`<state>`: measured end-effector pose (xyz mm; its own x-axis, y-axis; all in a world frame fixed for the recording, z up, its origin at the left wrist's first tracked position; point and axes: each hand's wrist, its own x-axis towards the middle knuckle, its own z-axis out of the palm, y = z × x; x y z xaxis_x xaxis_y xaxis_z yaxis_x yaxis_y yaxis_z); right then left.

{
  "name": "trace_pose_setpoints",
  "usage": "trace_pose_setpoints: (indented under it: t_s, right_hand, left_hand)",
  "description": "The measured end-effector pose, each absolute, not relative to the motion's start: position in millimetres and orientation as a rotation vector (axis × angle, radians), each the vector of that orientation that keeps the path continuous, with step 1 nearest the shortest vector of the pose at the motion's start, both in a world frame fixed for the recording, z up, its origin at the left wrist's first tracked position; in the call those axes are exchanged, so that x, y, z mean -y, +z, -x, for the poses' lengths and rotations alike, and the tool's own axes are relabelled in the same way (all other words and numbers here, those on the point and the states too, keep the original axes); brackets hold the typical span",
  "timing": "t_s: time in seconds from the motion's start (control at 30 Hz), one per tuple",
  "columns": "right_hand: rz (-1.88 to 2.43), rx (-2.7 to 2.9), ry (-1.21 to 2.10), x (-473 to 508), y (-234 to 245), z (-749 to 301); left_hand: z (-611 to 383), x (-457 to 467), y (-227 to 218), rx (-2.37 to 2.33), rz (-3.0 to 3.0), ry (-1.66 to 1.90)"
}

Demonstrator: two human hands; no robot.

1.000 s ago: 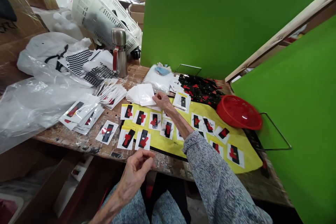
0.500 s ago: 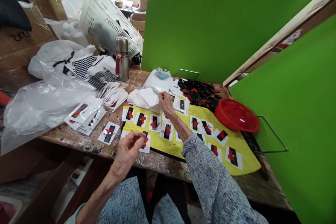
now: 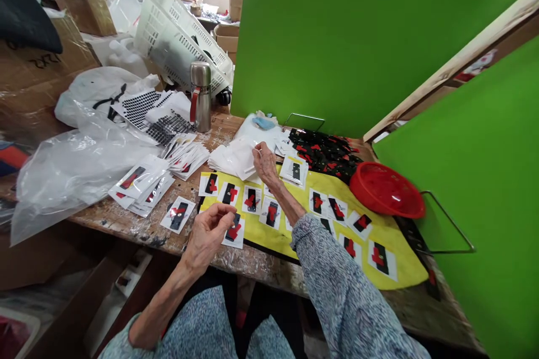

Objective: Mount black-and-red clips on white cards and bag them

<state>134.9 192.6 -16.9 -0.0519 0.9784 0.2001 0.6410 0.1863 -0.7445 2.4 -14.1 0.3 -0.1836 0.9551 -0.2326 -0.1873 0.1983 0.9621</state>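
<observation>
Right hand (image 3: 266, 165) is pinching into a pile of white paper sheets (image 3: 233, 160) just above the yellow mat (image 3: 404, 270), mid-table. Left hand (image 3: 208, 234) is hovering half-curled over a red-and-black card (image 3: 234, 231), can't tell if it's holding anything.

Black handwritten marks (image 3: 45, 60) on a cardboard box (image 3: 71, 61) are too warped to read.
</observation>
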Motion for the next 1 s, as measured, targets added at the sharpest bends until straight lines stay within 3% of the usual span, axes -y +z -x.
trace_pose_setpoints:
  t_s: [0.2, 0.33, 0.5, 0.7, 0.8, 0.9, 1.0]
  right_hand:
    - [1.348, 1.75, 0.745, -135.2, 17.7, -132.6]
    - [1.137, 1.515, 1.242, -49.5, 20.3, -137.6]
    - [1.214, 1.601, 1.293, 10.8, 6.5, -165.2]
    - [1.188, 2.09, 1.508, 23.0, 6.6, -183.8]
    - [1.163, 2.052, 1.363, 37.9, 6.3, -180.3]
    - [1.312, 1.666, 1.245, 60.9, 1.5, -171.8]
    - [1.374, 1.154, 1.589, 82.3, -6.6, -159.9]
  left_hand:
    - [-2.1, -1.1, 7.6, -1.342, -0.603, 1.428]
    - [-2.7, -2.8, 11.0, -1.114, -0.492, 1.448]
    - [14.5, 37.0, -8.0, -1.097, -0.654, 1.082]
    - [31.5, 71.9, -18.4, -1.063, -1.008, 0.605]
    - [29.3, 75.8, -14.1, -1.217, -1.443, 0.699]
    - [25.4, 81.3, -16.6, -1.487, -1.975, 0.989]
    - [22.5, 90.5, -27.8, -1.588, -2.29, 1.173]
